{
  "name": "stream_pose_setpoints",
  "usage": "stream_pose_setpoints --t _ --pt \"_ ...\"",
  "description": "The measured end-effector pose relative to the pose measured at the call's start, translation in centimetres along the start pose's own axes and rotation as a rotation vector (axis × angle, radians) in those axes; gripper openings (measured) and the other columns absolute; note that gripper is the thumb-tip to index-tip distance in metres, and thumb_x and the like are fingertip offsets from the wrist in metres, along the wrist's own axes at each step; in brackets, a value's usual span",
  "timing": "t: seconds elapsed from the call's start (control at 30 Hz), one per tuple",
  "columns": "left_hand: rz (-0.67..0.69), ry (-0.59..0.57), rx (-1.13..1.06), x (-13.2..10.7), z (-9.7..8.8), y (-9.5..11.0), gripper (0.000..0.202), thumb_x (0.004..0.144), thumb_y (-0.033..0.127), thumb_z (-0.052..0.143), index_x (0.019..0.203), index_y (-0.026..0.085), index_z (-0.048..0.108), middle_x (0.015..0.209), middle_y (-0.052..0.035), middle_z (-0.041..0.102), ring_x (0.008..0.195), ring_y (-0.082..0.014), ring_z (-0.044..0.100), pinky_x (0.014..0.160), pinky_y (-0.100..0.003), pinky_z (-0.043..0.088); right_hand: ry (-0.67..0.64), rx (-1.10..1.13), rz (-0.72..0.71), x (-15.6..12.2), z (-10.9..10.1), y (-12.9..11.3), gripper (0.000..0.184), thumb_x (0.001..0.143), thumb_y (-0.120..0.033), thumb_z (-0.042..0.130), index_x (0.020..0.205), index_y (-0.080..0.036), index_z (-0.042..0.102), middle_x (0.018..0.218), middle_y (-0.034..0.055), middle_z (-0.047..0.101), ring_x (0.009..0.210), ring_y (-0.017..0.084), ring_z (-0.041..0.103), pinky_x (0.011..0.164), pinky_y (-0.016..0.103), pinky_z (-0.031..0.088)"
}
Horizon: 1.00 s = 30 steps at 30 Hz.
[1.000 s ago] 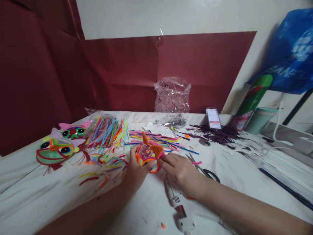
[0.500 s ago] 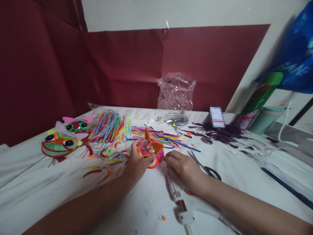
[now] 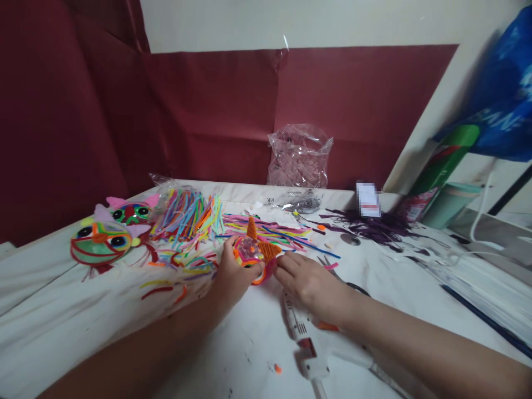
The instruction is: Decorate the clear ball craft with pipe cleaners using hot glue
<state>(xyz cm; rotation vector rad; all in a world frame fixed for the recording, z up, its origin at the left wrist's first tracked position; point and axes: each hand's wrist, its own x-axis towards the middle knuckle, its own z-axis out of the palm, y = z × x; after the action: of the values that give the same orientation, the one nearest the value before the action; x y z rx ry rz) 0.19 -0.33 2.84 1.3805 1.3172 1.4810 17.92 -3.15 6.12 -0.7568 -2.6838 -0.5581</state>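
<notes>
My left hand [image 3: 235,274] is closed round the left side of a small animal-face craft [image 3: 249,252], with orange ribbed ears, an orange-ringed eye and a bright pink edge. At the craft's right edge, my right hand [image 3: 310,282] pinches with fingertips against the pink rim. A pink pipe cleaner [image 3: 331,266] pokes out beyond the right hand's knuckles; its middle is hidden by the hand. Under that hand lies a white hot glue gun [image 3: 300,327], its nozzle end covered. Scissors [image 3: 357,288] rest partly hidden behind the right hand.
Two finished-looking face crafts [image 3: 102,244] lie at the left. Bundled pipe cleaners [image 3: 183,213] and loose strips [image 3: 278,231] spread across the back. Purple strands [image 3: 374,227], a green cup [image 3: 453,205] and a clear plastic bag [image 3: 299,158] stand or lie farther off.
My right hand has moved slightly closer over the craft's right edge, covering more of the scissors. A pink pipe cleaner end now shows beyond it. My left hand stays in place.
</notes>
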Motion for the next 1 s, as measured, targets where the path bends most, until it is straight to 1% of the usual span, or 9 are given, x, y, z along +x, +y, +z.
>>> stream_pose_setpoints --t 0.2,0.33,0.43,0.5,0.57,0.67,0.8,0.9,1.0 --pt "0.014 0.003 0.045 -0.1 -0.1 0.1 0.071 0.054 0.014 0.071 0.119 0.019 0.043 0.105 -0.0067 0.060 0.095 -0.0208 0.061 0.081 -0.033 0.050 0.008 -0.153 -0.148 0.9 -0.1 0.2 0.018 0.091 -0.008 0.043 0.087 -0.013 0.059 0.080 0.0086 0.057 0.078 0.023 0.047 0.065 0.035 0.037" --pt "-0.016 0.027 0.013 -0.2 0.0 0.2 0.071 0.054 0.013 0.072 0.119 0.020 0.045 0.107 -0.0073 0.060 0.096 -0.0218 0.061 0.082 -0.033 0.049 -0.031 -0.178 -0.133 1.4 -0.5 0.0 0.014 0.088 -0.007 0.047 0.089 -0.012 0.060 0.081 0.0100 0.059 0.076 0.023 0.048 0.063 0.035 0.037" --pt "-0.030 0.058 -0.094 -0.1 -0.1 0.2 0.067 0.055 0.016 0.075 0.116 0.021 0.048 0.106 -0.0068 0.061 0.098 -0.0218 0.060 0.083 -0.033 0.047 0.026 -0.167 -0.033 0.7 -1.0 0.0 0.017 0.087 -0.006 0.047 0.092 -0.012 0.061 0.087 0.0136 0.062 0.078 0.025 0.050 0.067 0.038 0.039" --pt "-0.061 0.063 -0.197 0.0 -0.2 0.1 0.063 0.057 0.017 0.073 0.115 0.022 0.048 0.104 -0.0059 0.062 0.094 -0.0202 0.061 0.081 -0.032 0.048 0.143 -0.132 0.018 -0.2 -1.2 0.0 0.019 0.089 -0.007 0.044 0.094 -0.013 0.062 0.094 0.0157 0.064 0.083 0.026 0.051 0.070 0.040 0.040" --pt "-0.096 0.051 -0.303 0.1 -0.3 0.1 0.059 0.061 0.020 0.071 0.115 0.022 0.048 0.104 -0.0055 0.062 0.092 -0.0186 0.061 0.078 -0.030 0.048 0.262 0.029 0.083 -1.0 -1.1 -0.1 0.018 0.091 -0.012 0.044 0.092 -0.015 0.061 0.091 0.0131 0.064 0.080 0.023 0.053 0.068 0.037 0.042" --pt "-0.127 0.032 -0.396 0.0 -0.3 -0.1 0.055 0.064 0.024 0.069 0.115 0.022 0.047 0.103 -0.0050 0.061 0.088 -0.0174 0.060 0.075 -0.029 0.047 0.306 0.423 0.365 -1.5 -0.4 -0.5 0.017 0.091 -0.017 0.046 0.083 -0.017 0.061 0.074 0.0062 0.063 0.067 0.017 0.055 0.060 0.029 0.044" --pt "-0.167 0.009 -0.437 -0.5 0.0 -0.3 0.055 0.065 0.025 0.069 0.115 0.023 0.047 0.099 -0.0034 0.062 0.084 -0.0167 0.060 0.073 -0.029 0.047 0.338 0.799 0.783 0.2 0.7 -1.2 0.017 0.085 -0.027 0.052 0.077 -0.018 0.063 0.070 0.0039 0.065 0.062 0.017 0.057 0.057 0.028 0.045" --pt "-0.189 -0.029 -0.502 -0.9 0.1 -0.1 0.058 0.066 0.025 0.069 0.118 0.024 0.043 0.099 -0.0039 0.064 0.084 -0.0173 0.062 0.074 -0.031 0.048 0.395 0.927 0.849 2.0 1.0 -1.6 0.020 0.082 -0.033 0.054 0.074 -0.017 0.063 0.067 0.0028 0.063 0.062 0.016 0.055 0.058 0.028 0.044" --pt "-0.187 -0.037 -0.545 -1.1 0.0 0.3 0.061 0.063 0.024 0.071 0.117 0.023 0.042 0.097 -0.0037 0.063 0.083 -0.0172 0.062 0.075 -0.031 0.049 0.436 0.932 0.848 3.1 1.2 -2.0 0.022 0.081 -0.034 0.054 0.071 -0.016 0.061 0.063 0.0018 0.060 0.059 0.015 0.053 0.056 0.027 0.043"
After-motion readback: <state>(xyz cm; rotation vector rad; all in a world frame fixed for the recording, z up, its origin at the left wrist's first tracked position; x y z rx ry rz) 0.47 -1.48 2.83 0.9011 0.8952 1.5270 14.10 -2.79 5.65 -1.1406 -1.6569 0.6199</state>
